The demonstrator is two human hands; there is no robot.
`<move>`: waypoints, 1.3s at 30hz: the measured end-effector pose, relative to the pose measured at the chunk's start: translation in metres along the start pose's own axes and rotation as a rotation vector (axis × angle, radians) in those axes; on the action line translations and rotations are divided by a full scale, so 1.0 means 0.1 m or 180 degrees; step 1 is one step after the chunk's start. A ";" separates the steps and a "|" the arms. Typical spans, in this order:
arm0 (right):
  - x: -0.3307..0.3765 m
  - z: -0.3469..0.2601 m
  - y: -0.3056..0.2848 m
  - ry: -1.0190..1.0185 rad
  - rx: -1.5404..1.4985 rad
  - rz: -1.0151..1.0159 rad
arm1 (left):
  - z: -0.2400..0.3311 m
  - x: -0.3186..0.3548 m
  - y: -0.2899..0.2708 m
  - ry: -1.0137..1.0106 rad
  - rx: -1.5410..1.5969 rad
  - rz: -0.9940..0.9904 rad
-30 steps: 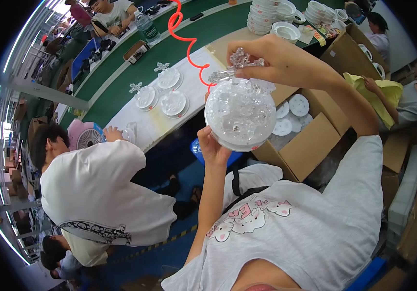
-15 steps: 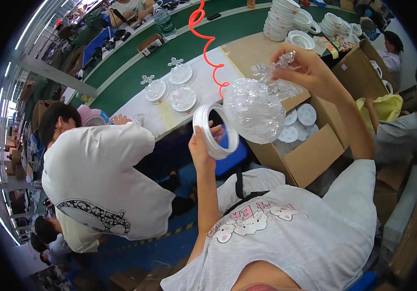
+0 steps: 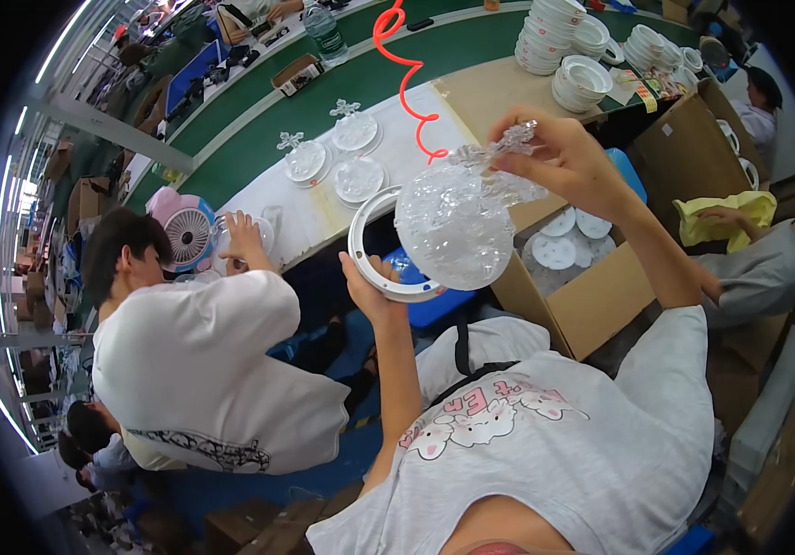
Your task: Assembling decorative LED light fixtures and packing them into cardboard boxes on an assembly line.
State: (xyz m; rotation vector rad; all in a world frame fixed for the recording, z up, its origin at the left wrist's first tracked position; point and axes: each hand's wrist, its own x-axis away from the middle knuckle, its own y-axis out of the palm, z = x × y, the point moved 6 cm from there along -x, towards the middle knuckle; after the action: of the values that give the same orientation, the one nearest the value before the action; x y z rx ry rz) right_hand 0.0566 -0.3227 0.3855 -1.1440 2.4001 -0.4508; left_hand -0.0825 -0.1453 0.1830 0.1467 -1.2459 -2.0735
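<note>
My left hand point(image 3: 375, 285) grips a white plastic ring point(image 3: 360, 252) by its lower left rim, tilted in the air. Pinched in my right hand point(image 3: 564, 165) is the ornate clear top of a clear textured plastic cover point(image 3: 460, 227). The round cover hangs in front of the ring and overlaps its right side; whether the two touch I cannot tell. On the white table beyond lie three round white pieces point(image 3: 359, 180) with clear textured covers, two of them with cross-shaped clear tops.
An open cardboard box point(image 3: 601, 289) of white discs stands right of my hands. Stacks of white rings point(image 3: 546, 37) sit at the far right. A red coiled hose point(image 3: 406, 83) hangs over the table. At left a co-worker point(image 3: 203, 361) handles a round piece beside a pink fan point(image 3: 185, 231).
My right hand has brought the clear cover down and left, over the ring. My left hand has shifted left and turned the ring's opening more toward me.
</note>
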 end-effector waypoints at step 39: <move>-0.31 -0.40 0.51 -0.0743 0.1941 -0.0492 | -0.24 0.16 0.42 -0.0671 0.0202 -0.0309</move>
State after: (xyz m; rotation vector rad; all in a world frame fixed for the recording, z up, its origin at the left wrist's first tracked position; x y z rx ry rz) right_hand 0.0206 -0.2630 0.4034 -1.0260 1.7908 -0.9604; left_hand -0.0628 -0.1847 0.2081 0.0174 -1.4574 -2.1778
